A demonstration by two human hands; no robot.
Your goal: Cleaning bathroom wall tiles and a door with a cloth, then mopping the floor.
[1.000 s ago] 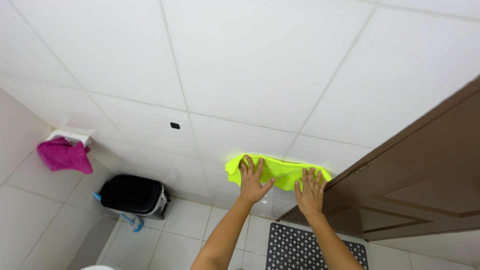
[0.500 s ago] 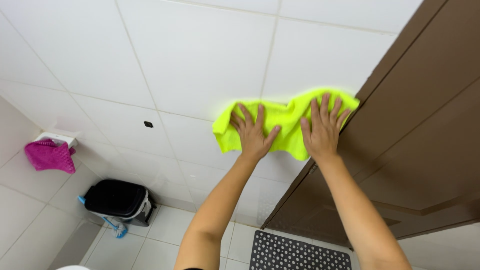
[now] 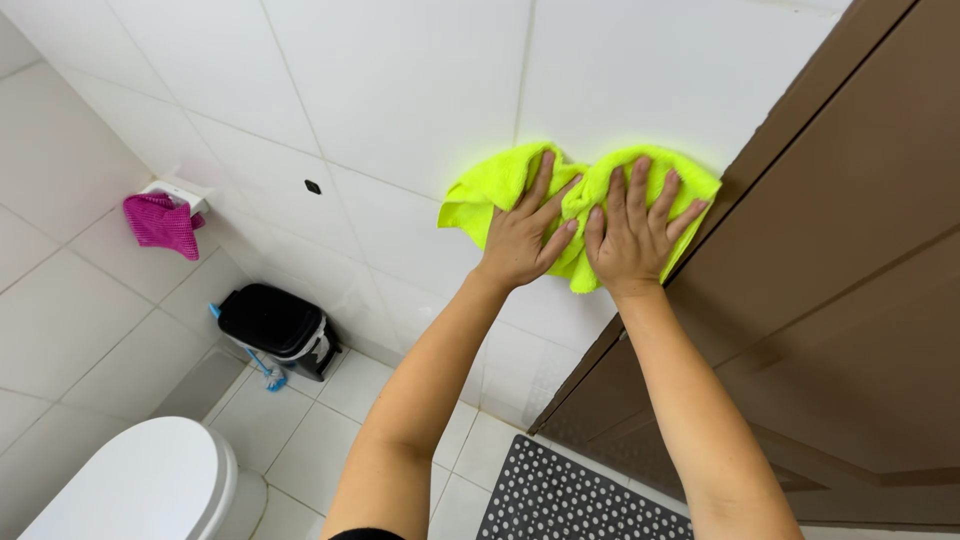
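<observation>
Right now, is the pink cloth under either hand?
No, both the left hand and the right hand press flat on the yellow-green cloth; the pink cloth hangs far off on the wall.

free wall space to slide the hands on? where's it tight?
Bare white tile lies above and left of the yellow cloth, up to the small dark wall fitting. It is tight on the right: the right hand sits against the brown door edge, and the left hand nearly touches it.
</observation>
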